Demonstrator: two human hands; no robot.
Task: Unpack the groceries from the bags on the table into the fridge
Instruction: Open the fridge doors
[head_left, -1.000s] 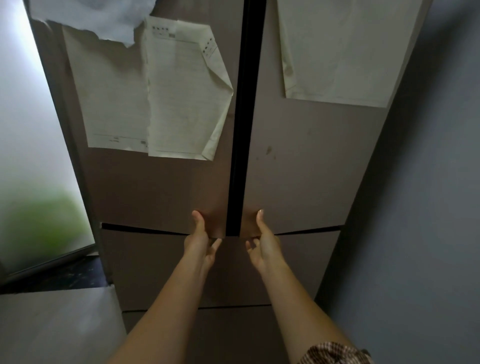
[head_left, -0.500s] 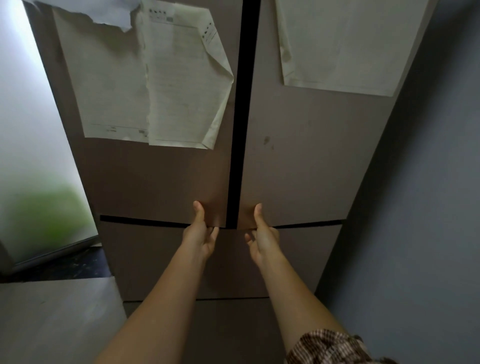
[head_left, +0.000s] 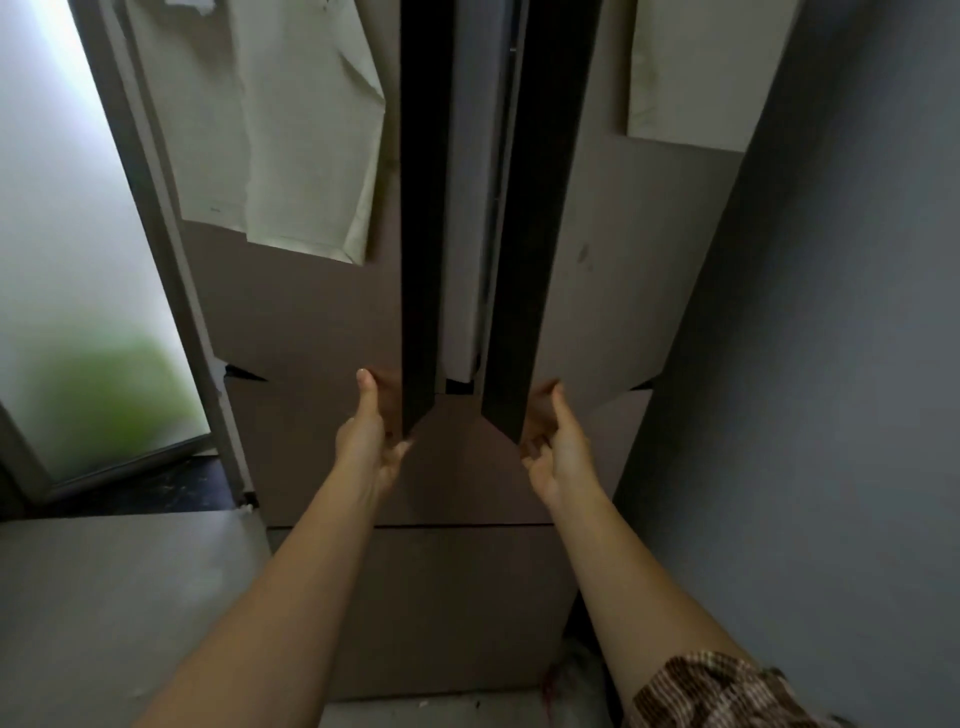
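Note:
A tall brown fridge fills the view, with two upper doors and drawers (head_left: 457, 473) below. My left hand (head_left: 371, 441) grips the bottom inner corner of the left door (head_left: 301, 317). My right hand (head_left: 553, 447) grips the bottom inner corner of the right door (head_left: 608, 291). Both doors stand partly open, and a narrow gap (head_left: 465, 234) between them shows a pale interior. No groceries or bags are in view.
Papers (head_left: 291, 130) hang on the left door and another sheet (head_left: 696, 73) on the right door. A grey wall (head_left: 831, 364) stands close on the right. A frosted glass door (head_left: 78, 260) is on the left, and a grey surface (head_left: 104, 597) lies at lower left.
Both upper doors were shut with my hands at their bottom edges; now they have swung outward toward me, and a gap has opened between them. My hands have spread apart.

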